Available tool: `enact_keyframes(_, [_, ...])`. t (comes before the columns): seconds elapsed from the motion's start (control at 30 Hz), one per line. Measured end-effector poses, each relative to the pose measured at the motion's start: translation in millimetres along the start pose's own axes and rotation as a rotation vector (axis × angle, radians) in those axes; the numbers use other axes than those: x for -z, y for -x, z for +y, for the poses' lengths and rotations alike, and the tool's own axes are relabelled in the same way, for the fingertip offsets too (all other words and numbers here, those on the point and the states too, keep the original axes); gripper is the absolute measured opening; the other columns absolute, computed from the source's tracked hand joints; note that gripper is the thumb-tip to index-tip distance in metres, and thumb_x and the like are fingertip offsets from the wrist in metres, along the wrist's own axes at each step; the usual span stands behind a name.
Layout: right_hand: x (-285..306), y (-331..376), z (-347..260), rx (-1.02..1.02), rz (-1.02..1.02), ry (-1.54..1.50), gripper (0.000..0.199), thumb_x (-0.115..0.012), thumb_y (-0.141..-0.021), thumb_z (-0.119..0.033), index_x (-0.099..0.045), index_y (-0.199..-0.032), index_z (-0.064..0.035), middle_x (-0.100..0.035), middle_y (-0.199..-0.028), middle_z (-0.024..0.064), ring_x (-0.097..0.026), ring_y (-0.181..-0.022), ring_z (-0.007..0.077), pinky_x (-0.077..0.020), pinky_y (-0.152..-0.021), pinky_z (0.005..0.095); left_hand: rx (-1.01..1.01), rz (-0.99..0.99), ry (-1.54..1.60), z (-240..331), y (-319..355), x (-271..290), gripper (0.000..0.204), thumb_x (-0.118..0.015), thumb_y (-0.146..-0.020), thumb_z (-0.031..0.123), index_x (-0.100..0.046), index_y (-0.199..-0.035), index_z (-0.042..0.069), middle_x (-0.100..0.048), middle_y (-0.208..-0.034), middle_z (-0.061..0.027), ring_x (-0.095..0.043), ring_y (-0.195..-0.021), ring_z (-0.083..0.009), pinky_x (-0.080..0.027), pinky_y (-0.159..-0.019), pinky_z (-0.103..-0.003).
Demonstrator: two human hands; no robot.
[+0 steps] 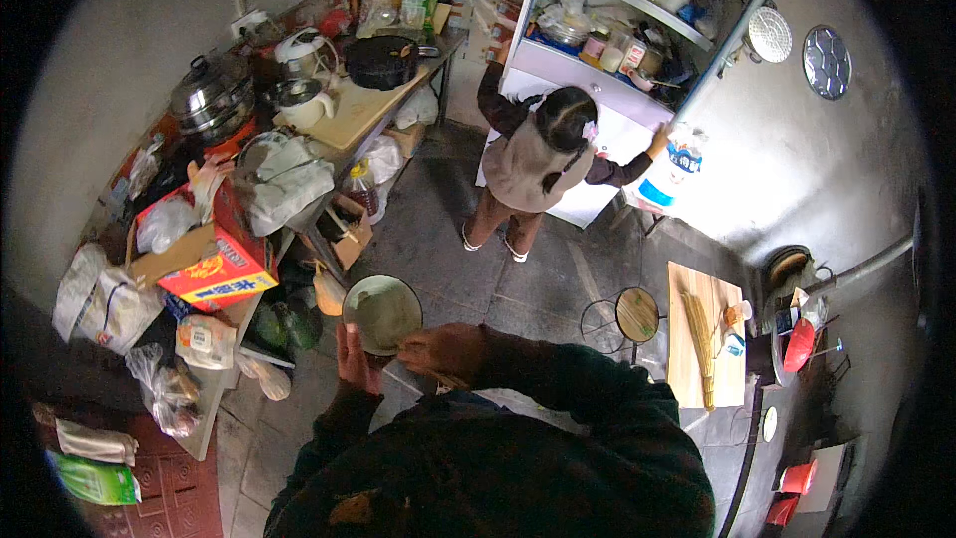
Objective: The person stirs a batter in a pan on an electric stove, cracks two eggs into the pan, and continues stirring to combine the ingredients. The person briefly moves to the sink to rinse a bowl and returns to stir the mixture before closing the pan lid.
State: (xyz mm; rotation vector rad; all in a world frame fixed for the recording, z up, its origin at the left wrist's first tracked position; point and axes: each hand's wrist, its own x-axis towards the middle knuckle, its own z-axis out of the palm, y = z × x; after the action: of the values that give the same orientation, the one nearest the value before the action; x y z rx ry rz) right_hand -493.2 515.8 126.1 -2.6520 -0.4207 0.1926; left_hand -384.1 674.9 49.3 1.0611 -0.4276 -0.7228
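Left side: cluttered table (224, 379), a red and yellow carton (214, 269), bags, a steel pot (211, 95). My left hand (349, 354) is closed under the near rim of the bowl (382, 314), holding it up over the floor. Bowl looks greenish inside, smeared, near empty; whatever it held seems mostly gone. My right hand (443, 349) grips thin sticks at the rim, probably chopsticks; hard to make out. Right: another person at a white cabinet (597, 90), a round stool (637, 314), a wooden board (702, 339). My own torso hides what's below.
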Motion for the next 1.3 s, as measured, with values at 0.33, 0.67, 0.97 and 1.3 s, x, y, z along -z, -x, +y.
enact_keyframes(0.33, [67, 29, 105, 0.14, 0.129, 0.148, 0.022, -0.052, -0.083, -0.016, -0.053, -0.101, -0.002, -0.052, -0.106, 0.0137, -0.053, -0.1, 0.0261, -0.0497, -0.077, 0.0376, -0.149, -0.125, -0.33, -49, -90, -61, 0.066, -0.048, -0.088, 0.047, -0.019, -0.139, 0.017, -0.035, -0.132, -0.0165, -0.045, -0.114, -0.0354, -0.05, -0.082, -0.048])
enact_keyframes(0.67, [96, 41, 158, -0.175, -0.037, 0.101, 0.031, -0.045, -0.09, -0.017, -0.048, -0.118, -0.0027, -0.05, -0.12, 0.0154, -0.049, -0.112, 0.0269, -0.0411, -0.095, 0.0381, -0.301, -0.18, -0.57, -113, -161, -41, 0.076, -0.055, -0.086, 0.041, -0.012, -0.141, 0.011, -0.028, -0.136, -0.0229, -0.039, -0.12, -0.0407, -0.046, -0.088, -0.047])
enact_keyframes(0.97, [120, 21, 207, -0.016, -0.054, -0.029, 0.03, -0.047, -0.088, -0.018, -0.048, -0.116, -0.0051, -0.053, -0.106, 0.0143, -0.053, -0.101, 0.0256, -0.0467, -0.084, 0.0376, 0.169, -0.155, 0.076, -78, -229, -75, 0.07, -0.057, -0.084, 0.04, -0.022, -0.139, 0.014, -0.032, -0.136, -0.0169, -0.039, -0.121, -0.0338, -0.044, -0.093, -0.046])
enact_keyframes(1.3, [148, -19, 231, -0.049, 0.324, 0.023, 0.023, -0.045, -0.089, -0.017, -0.052, -0.107, -0.0027, -0.055, -0.106, 0.0137, -0.054, -0.1, 0.0264, -0.0473, -0.083, 0.0348, 0.369, -0.172, 0.261, -27, -299, -86, 0.061, -0.04, -0.088, 0.053, -0.027, -0.134, 0.014, -0.037, -0.131, -0.0118, -0.044, -0.117, -0.0306, -0.047, -0.088, -0.045])
